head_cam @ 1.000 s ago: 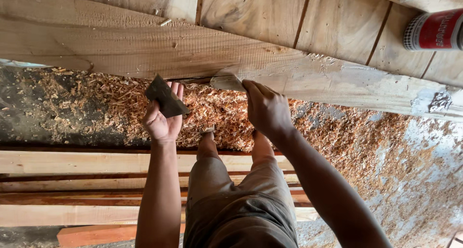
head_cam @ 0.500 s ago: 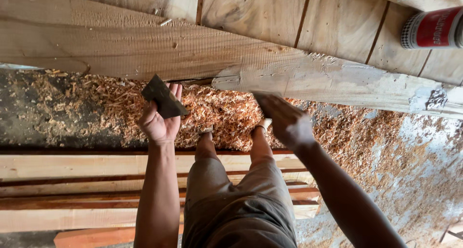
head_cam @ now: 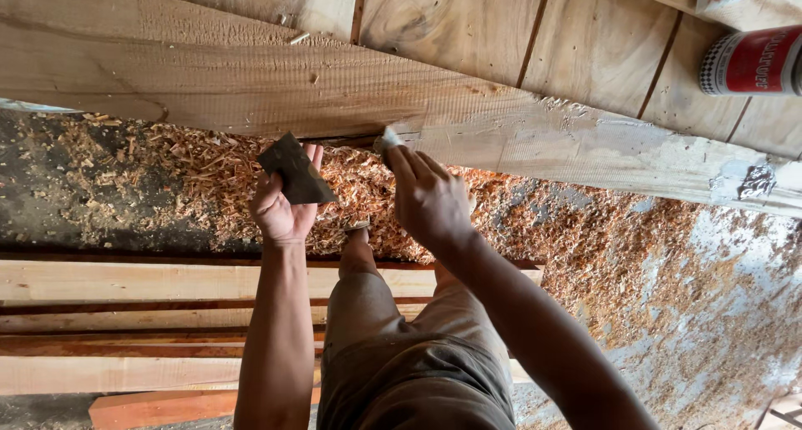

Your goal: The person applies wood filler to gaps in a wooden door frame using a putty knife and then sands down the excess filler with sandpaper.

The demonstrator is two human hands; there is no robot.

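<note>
gripping a dark scraper (head_cam: 296,173) in the left hand (head_cam: 282,208), right hand (head_cam: 430,200) fingers smearing pale filler along the plank edge (head_cam: 585,150), rightward stretch looks coated, left part bare.

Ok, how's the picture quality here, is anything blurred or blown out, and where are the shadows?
Head view: daylight is even, and the plank shows crisp grain. The left hand with its dark scraper is sharp; the right hand is slightly soft. The pale filler looks bright, not blown out. Deep shadow lies under the plank's edge, and the boards bow toward the frame edges.
</note>
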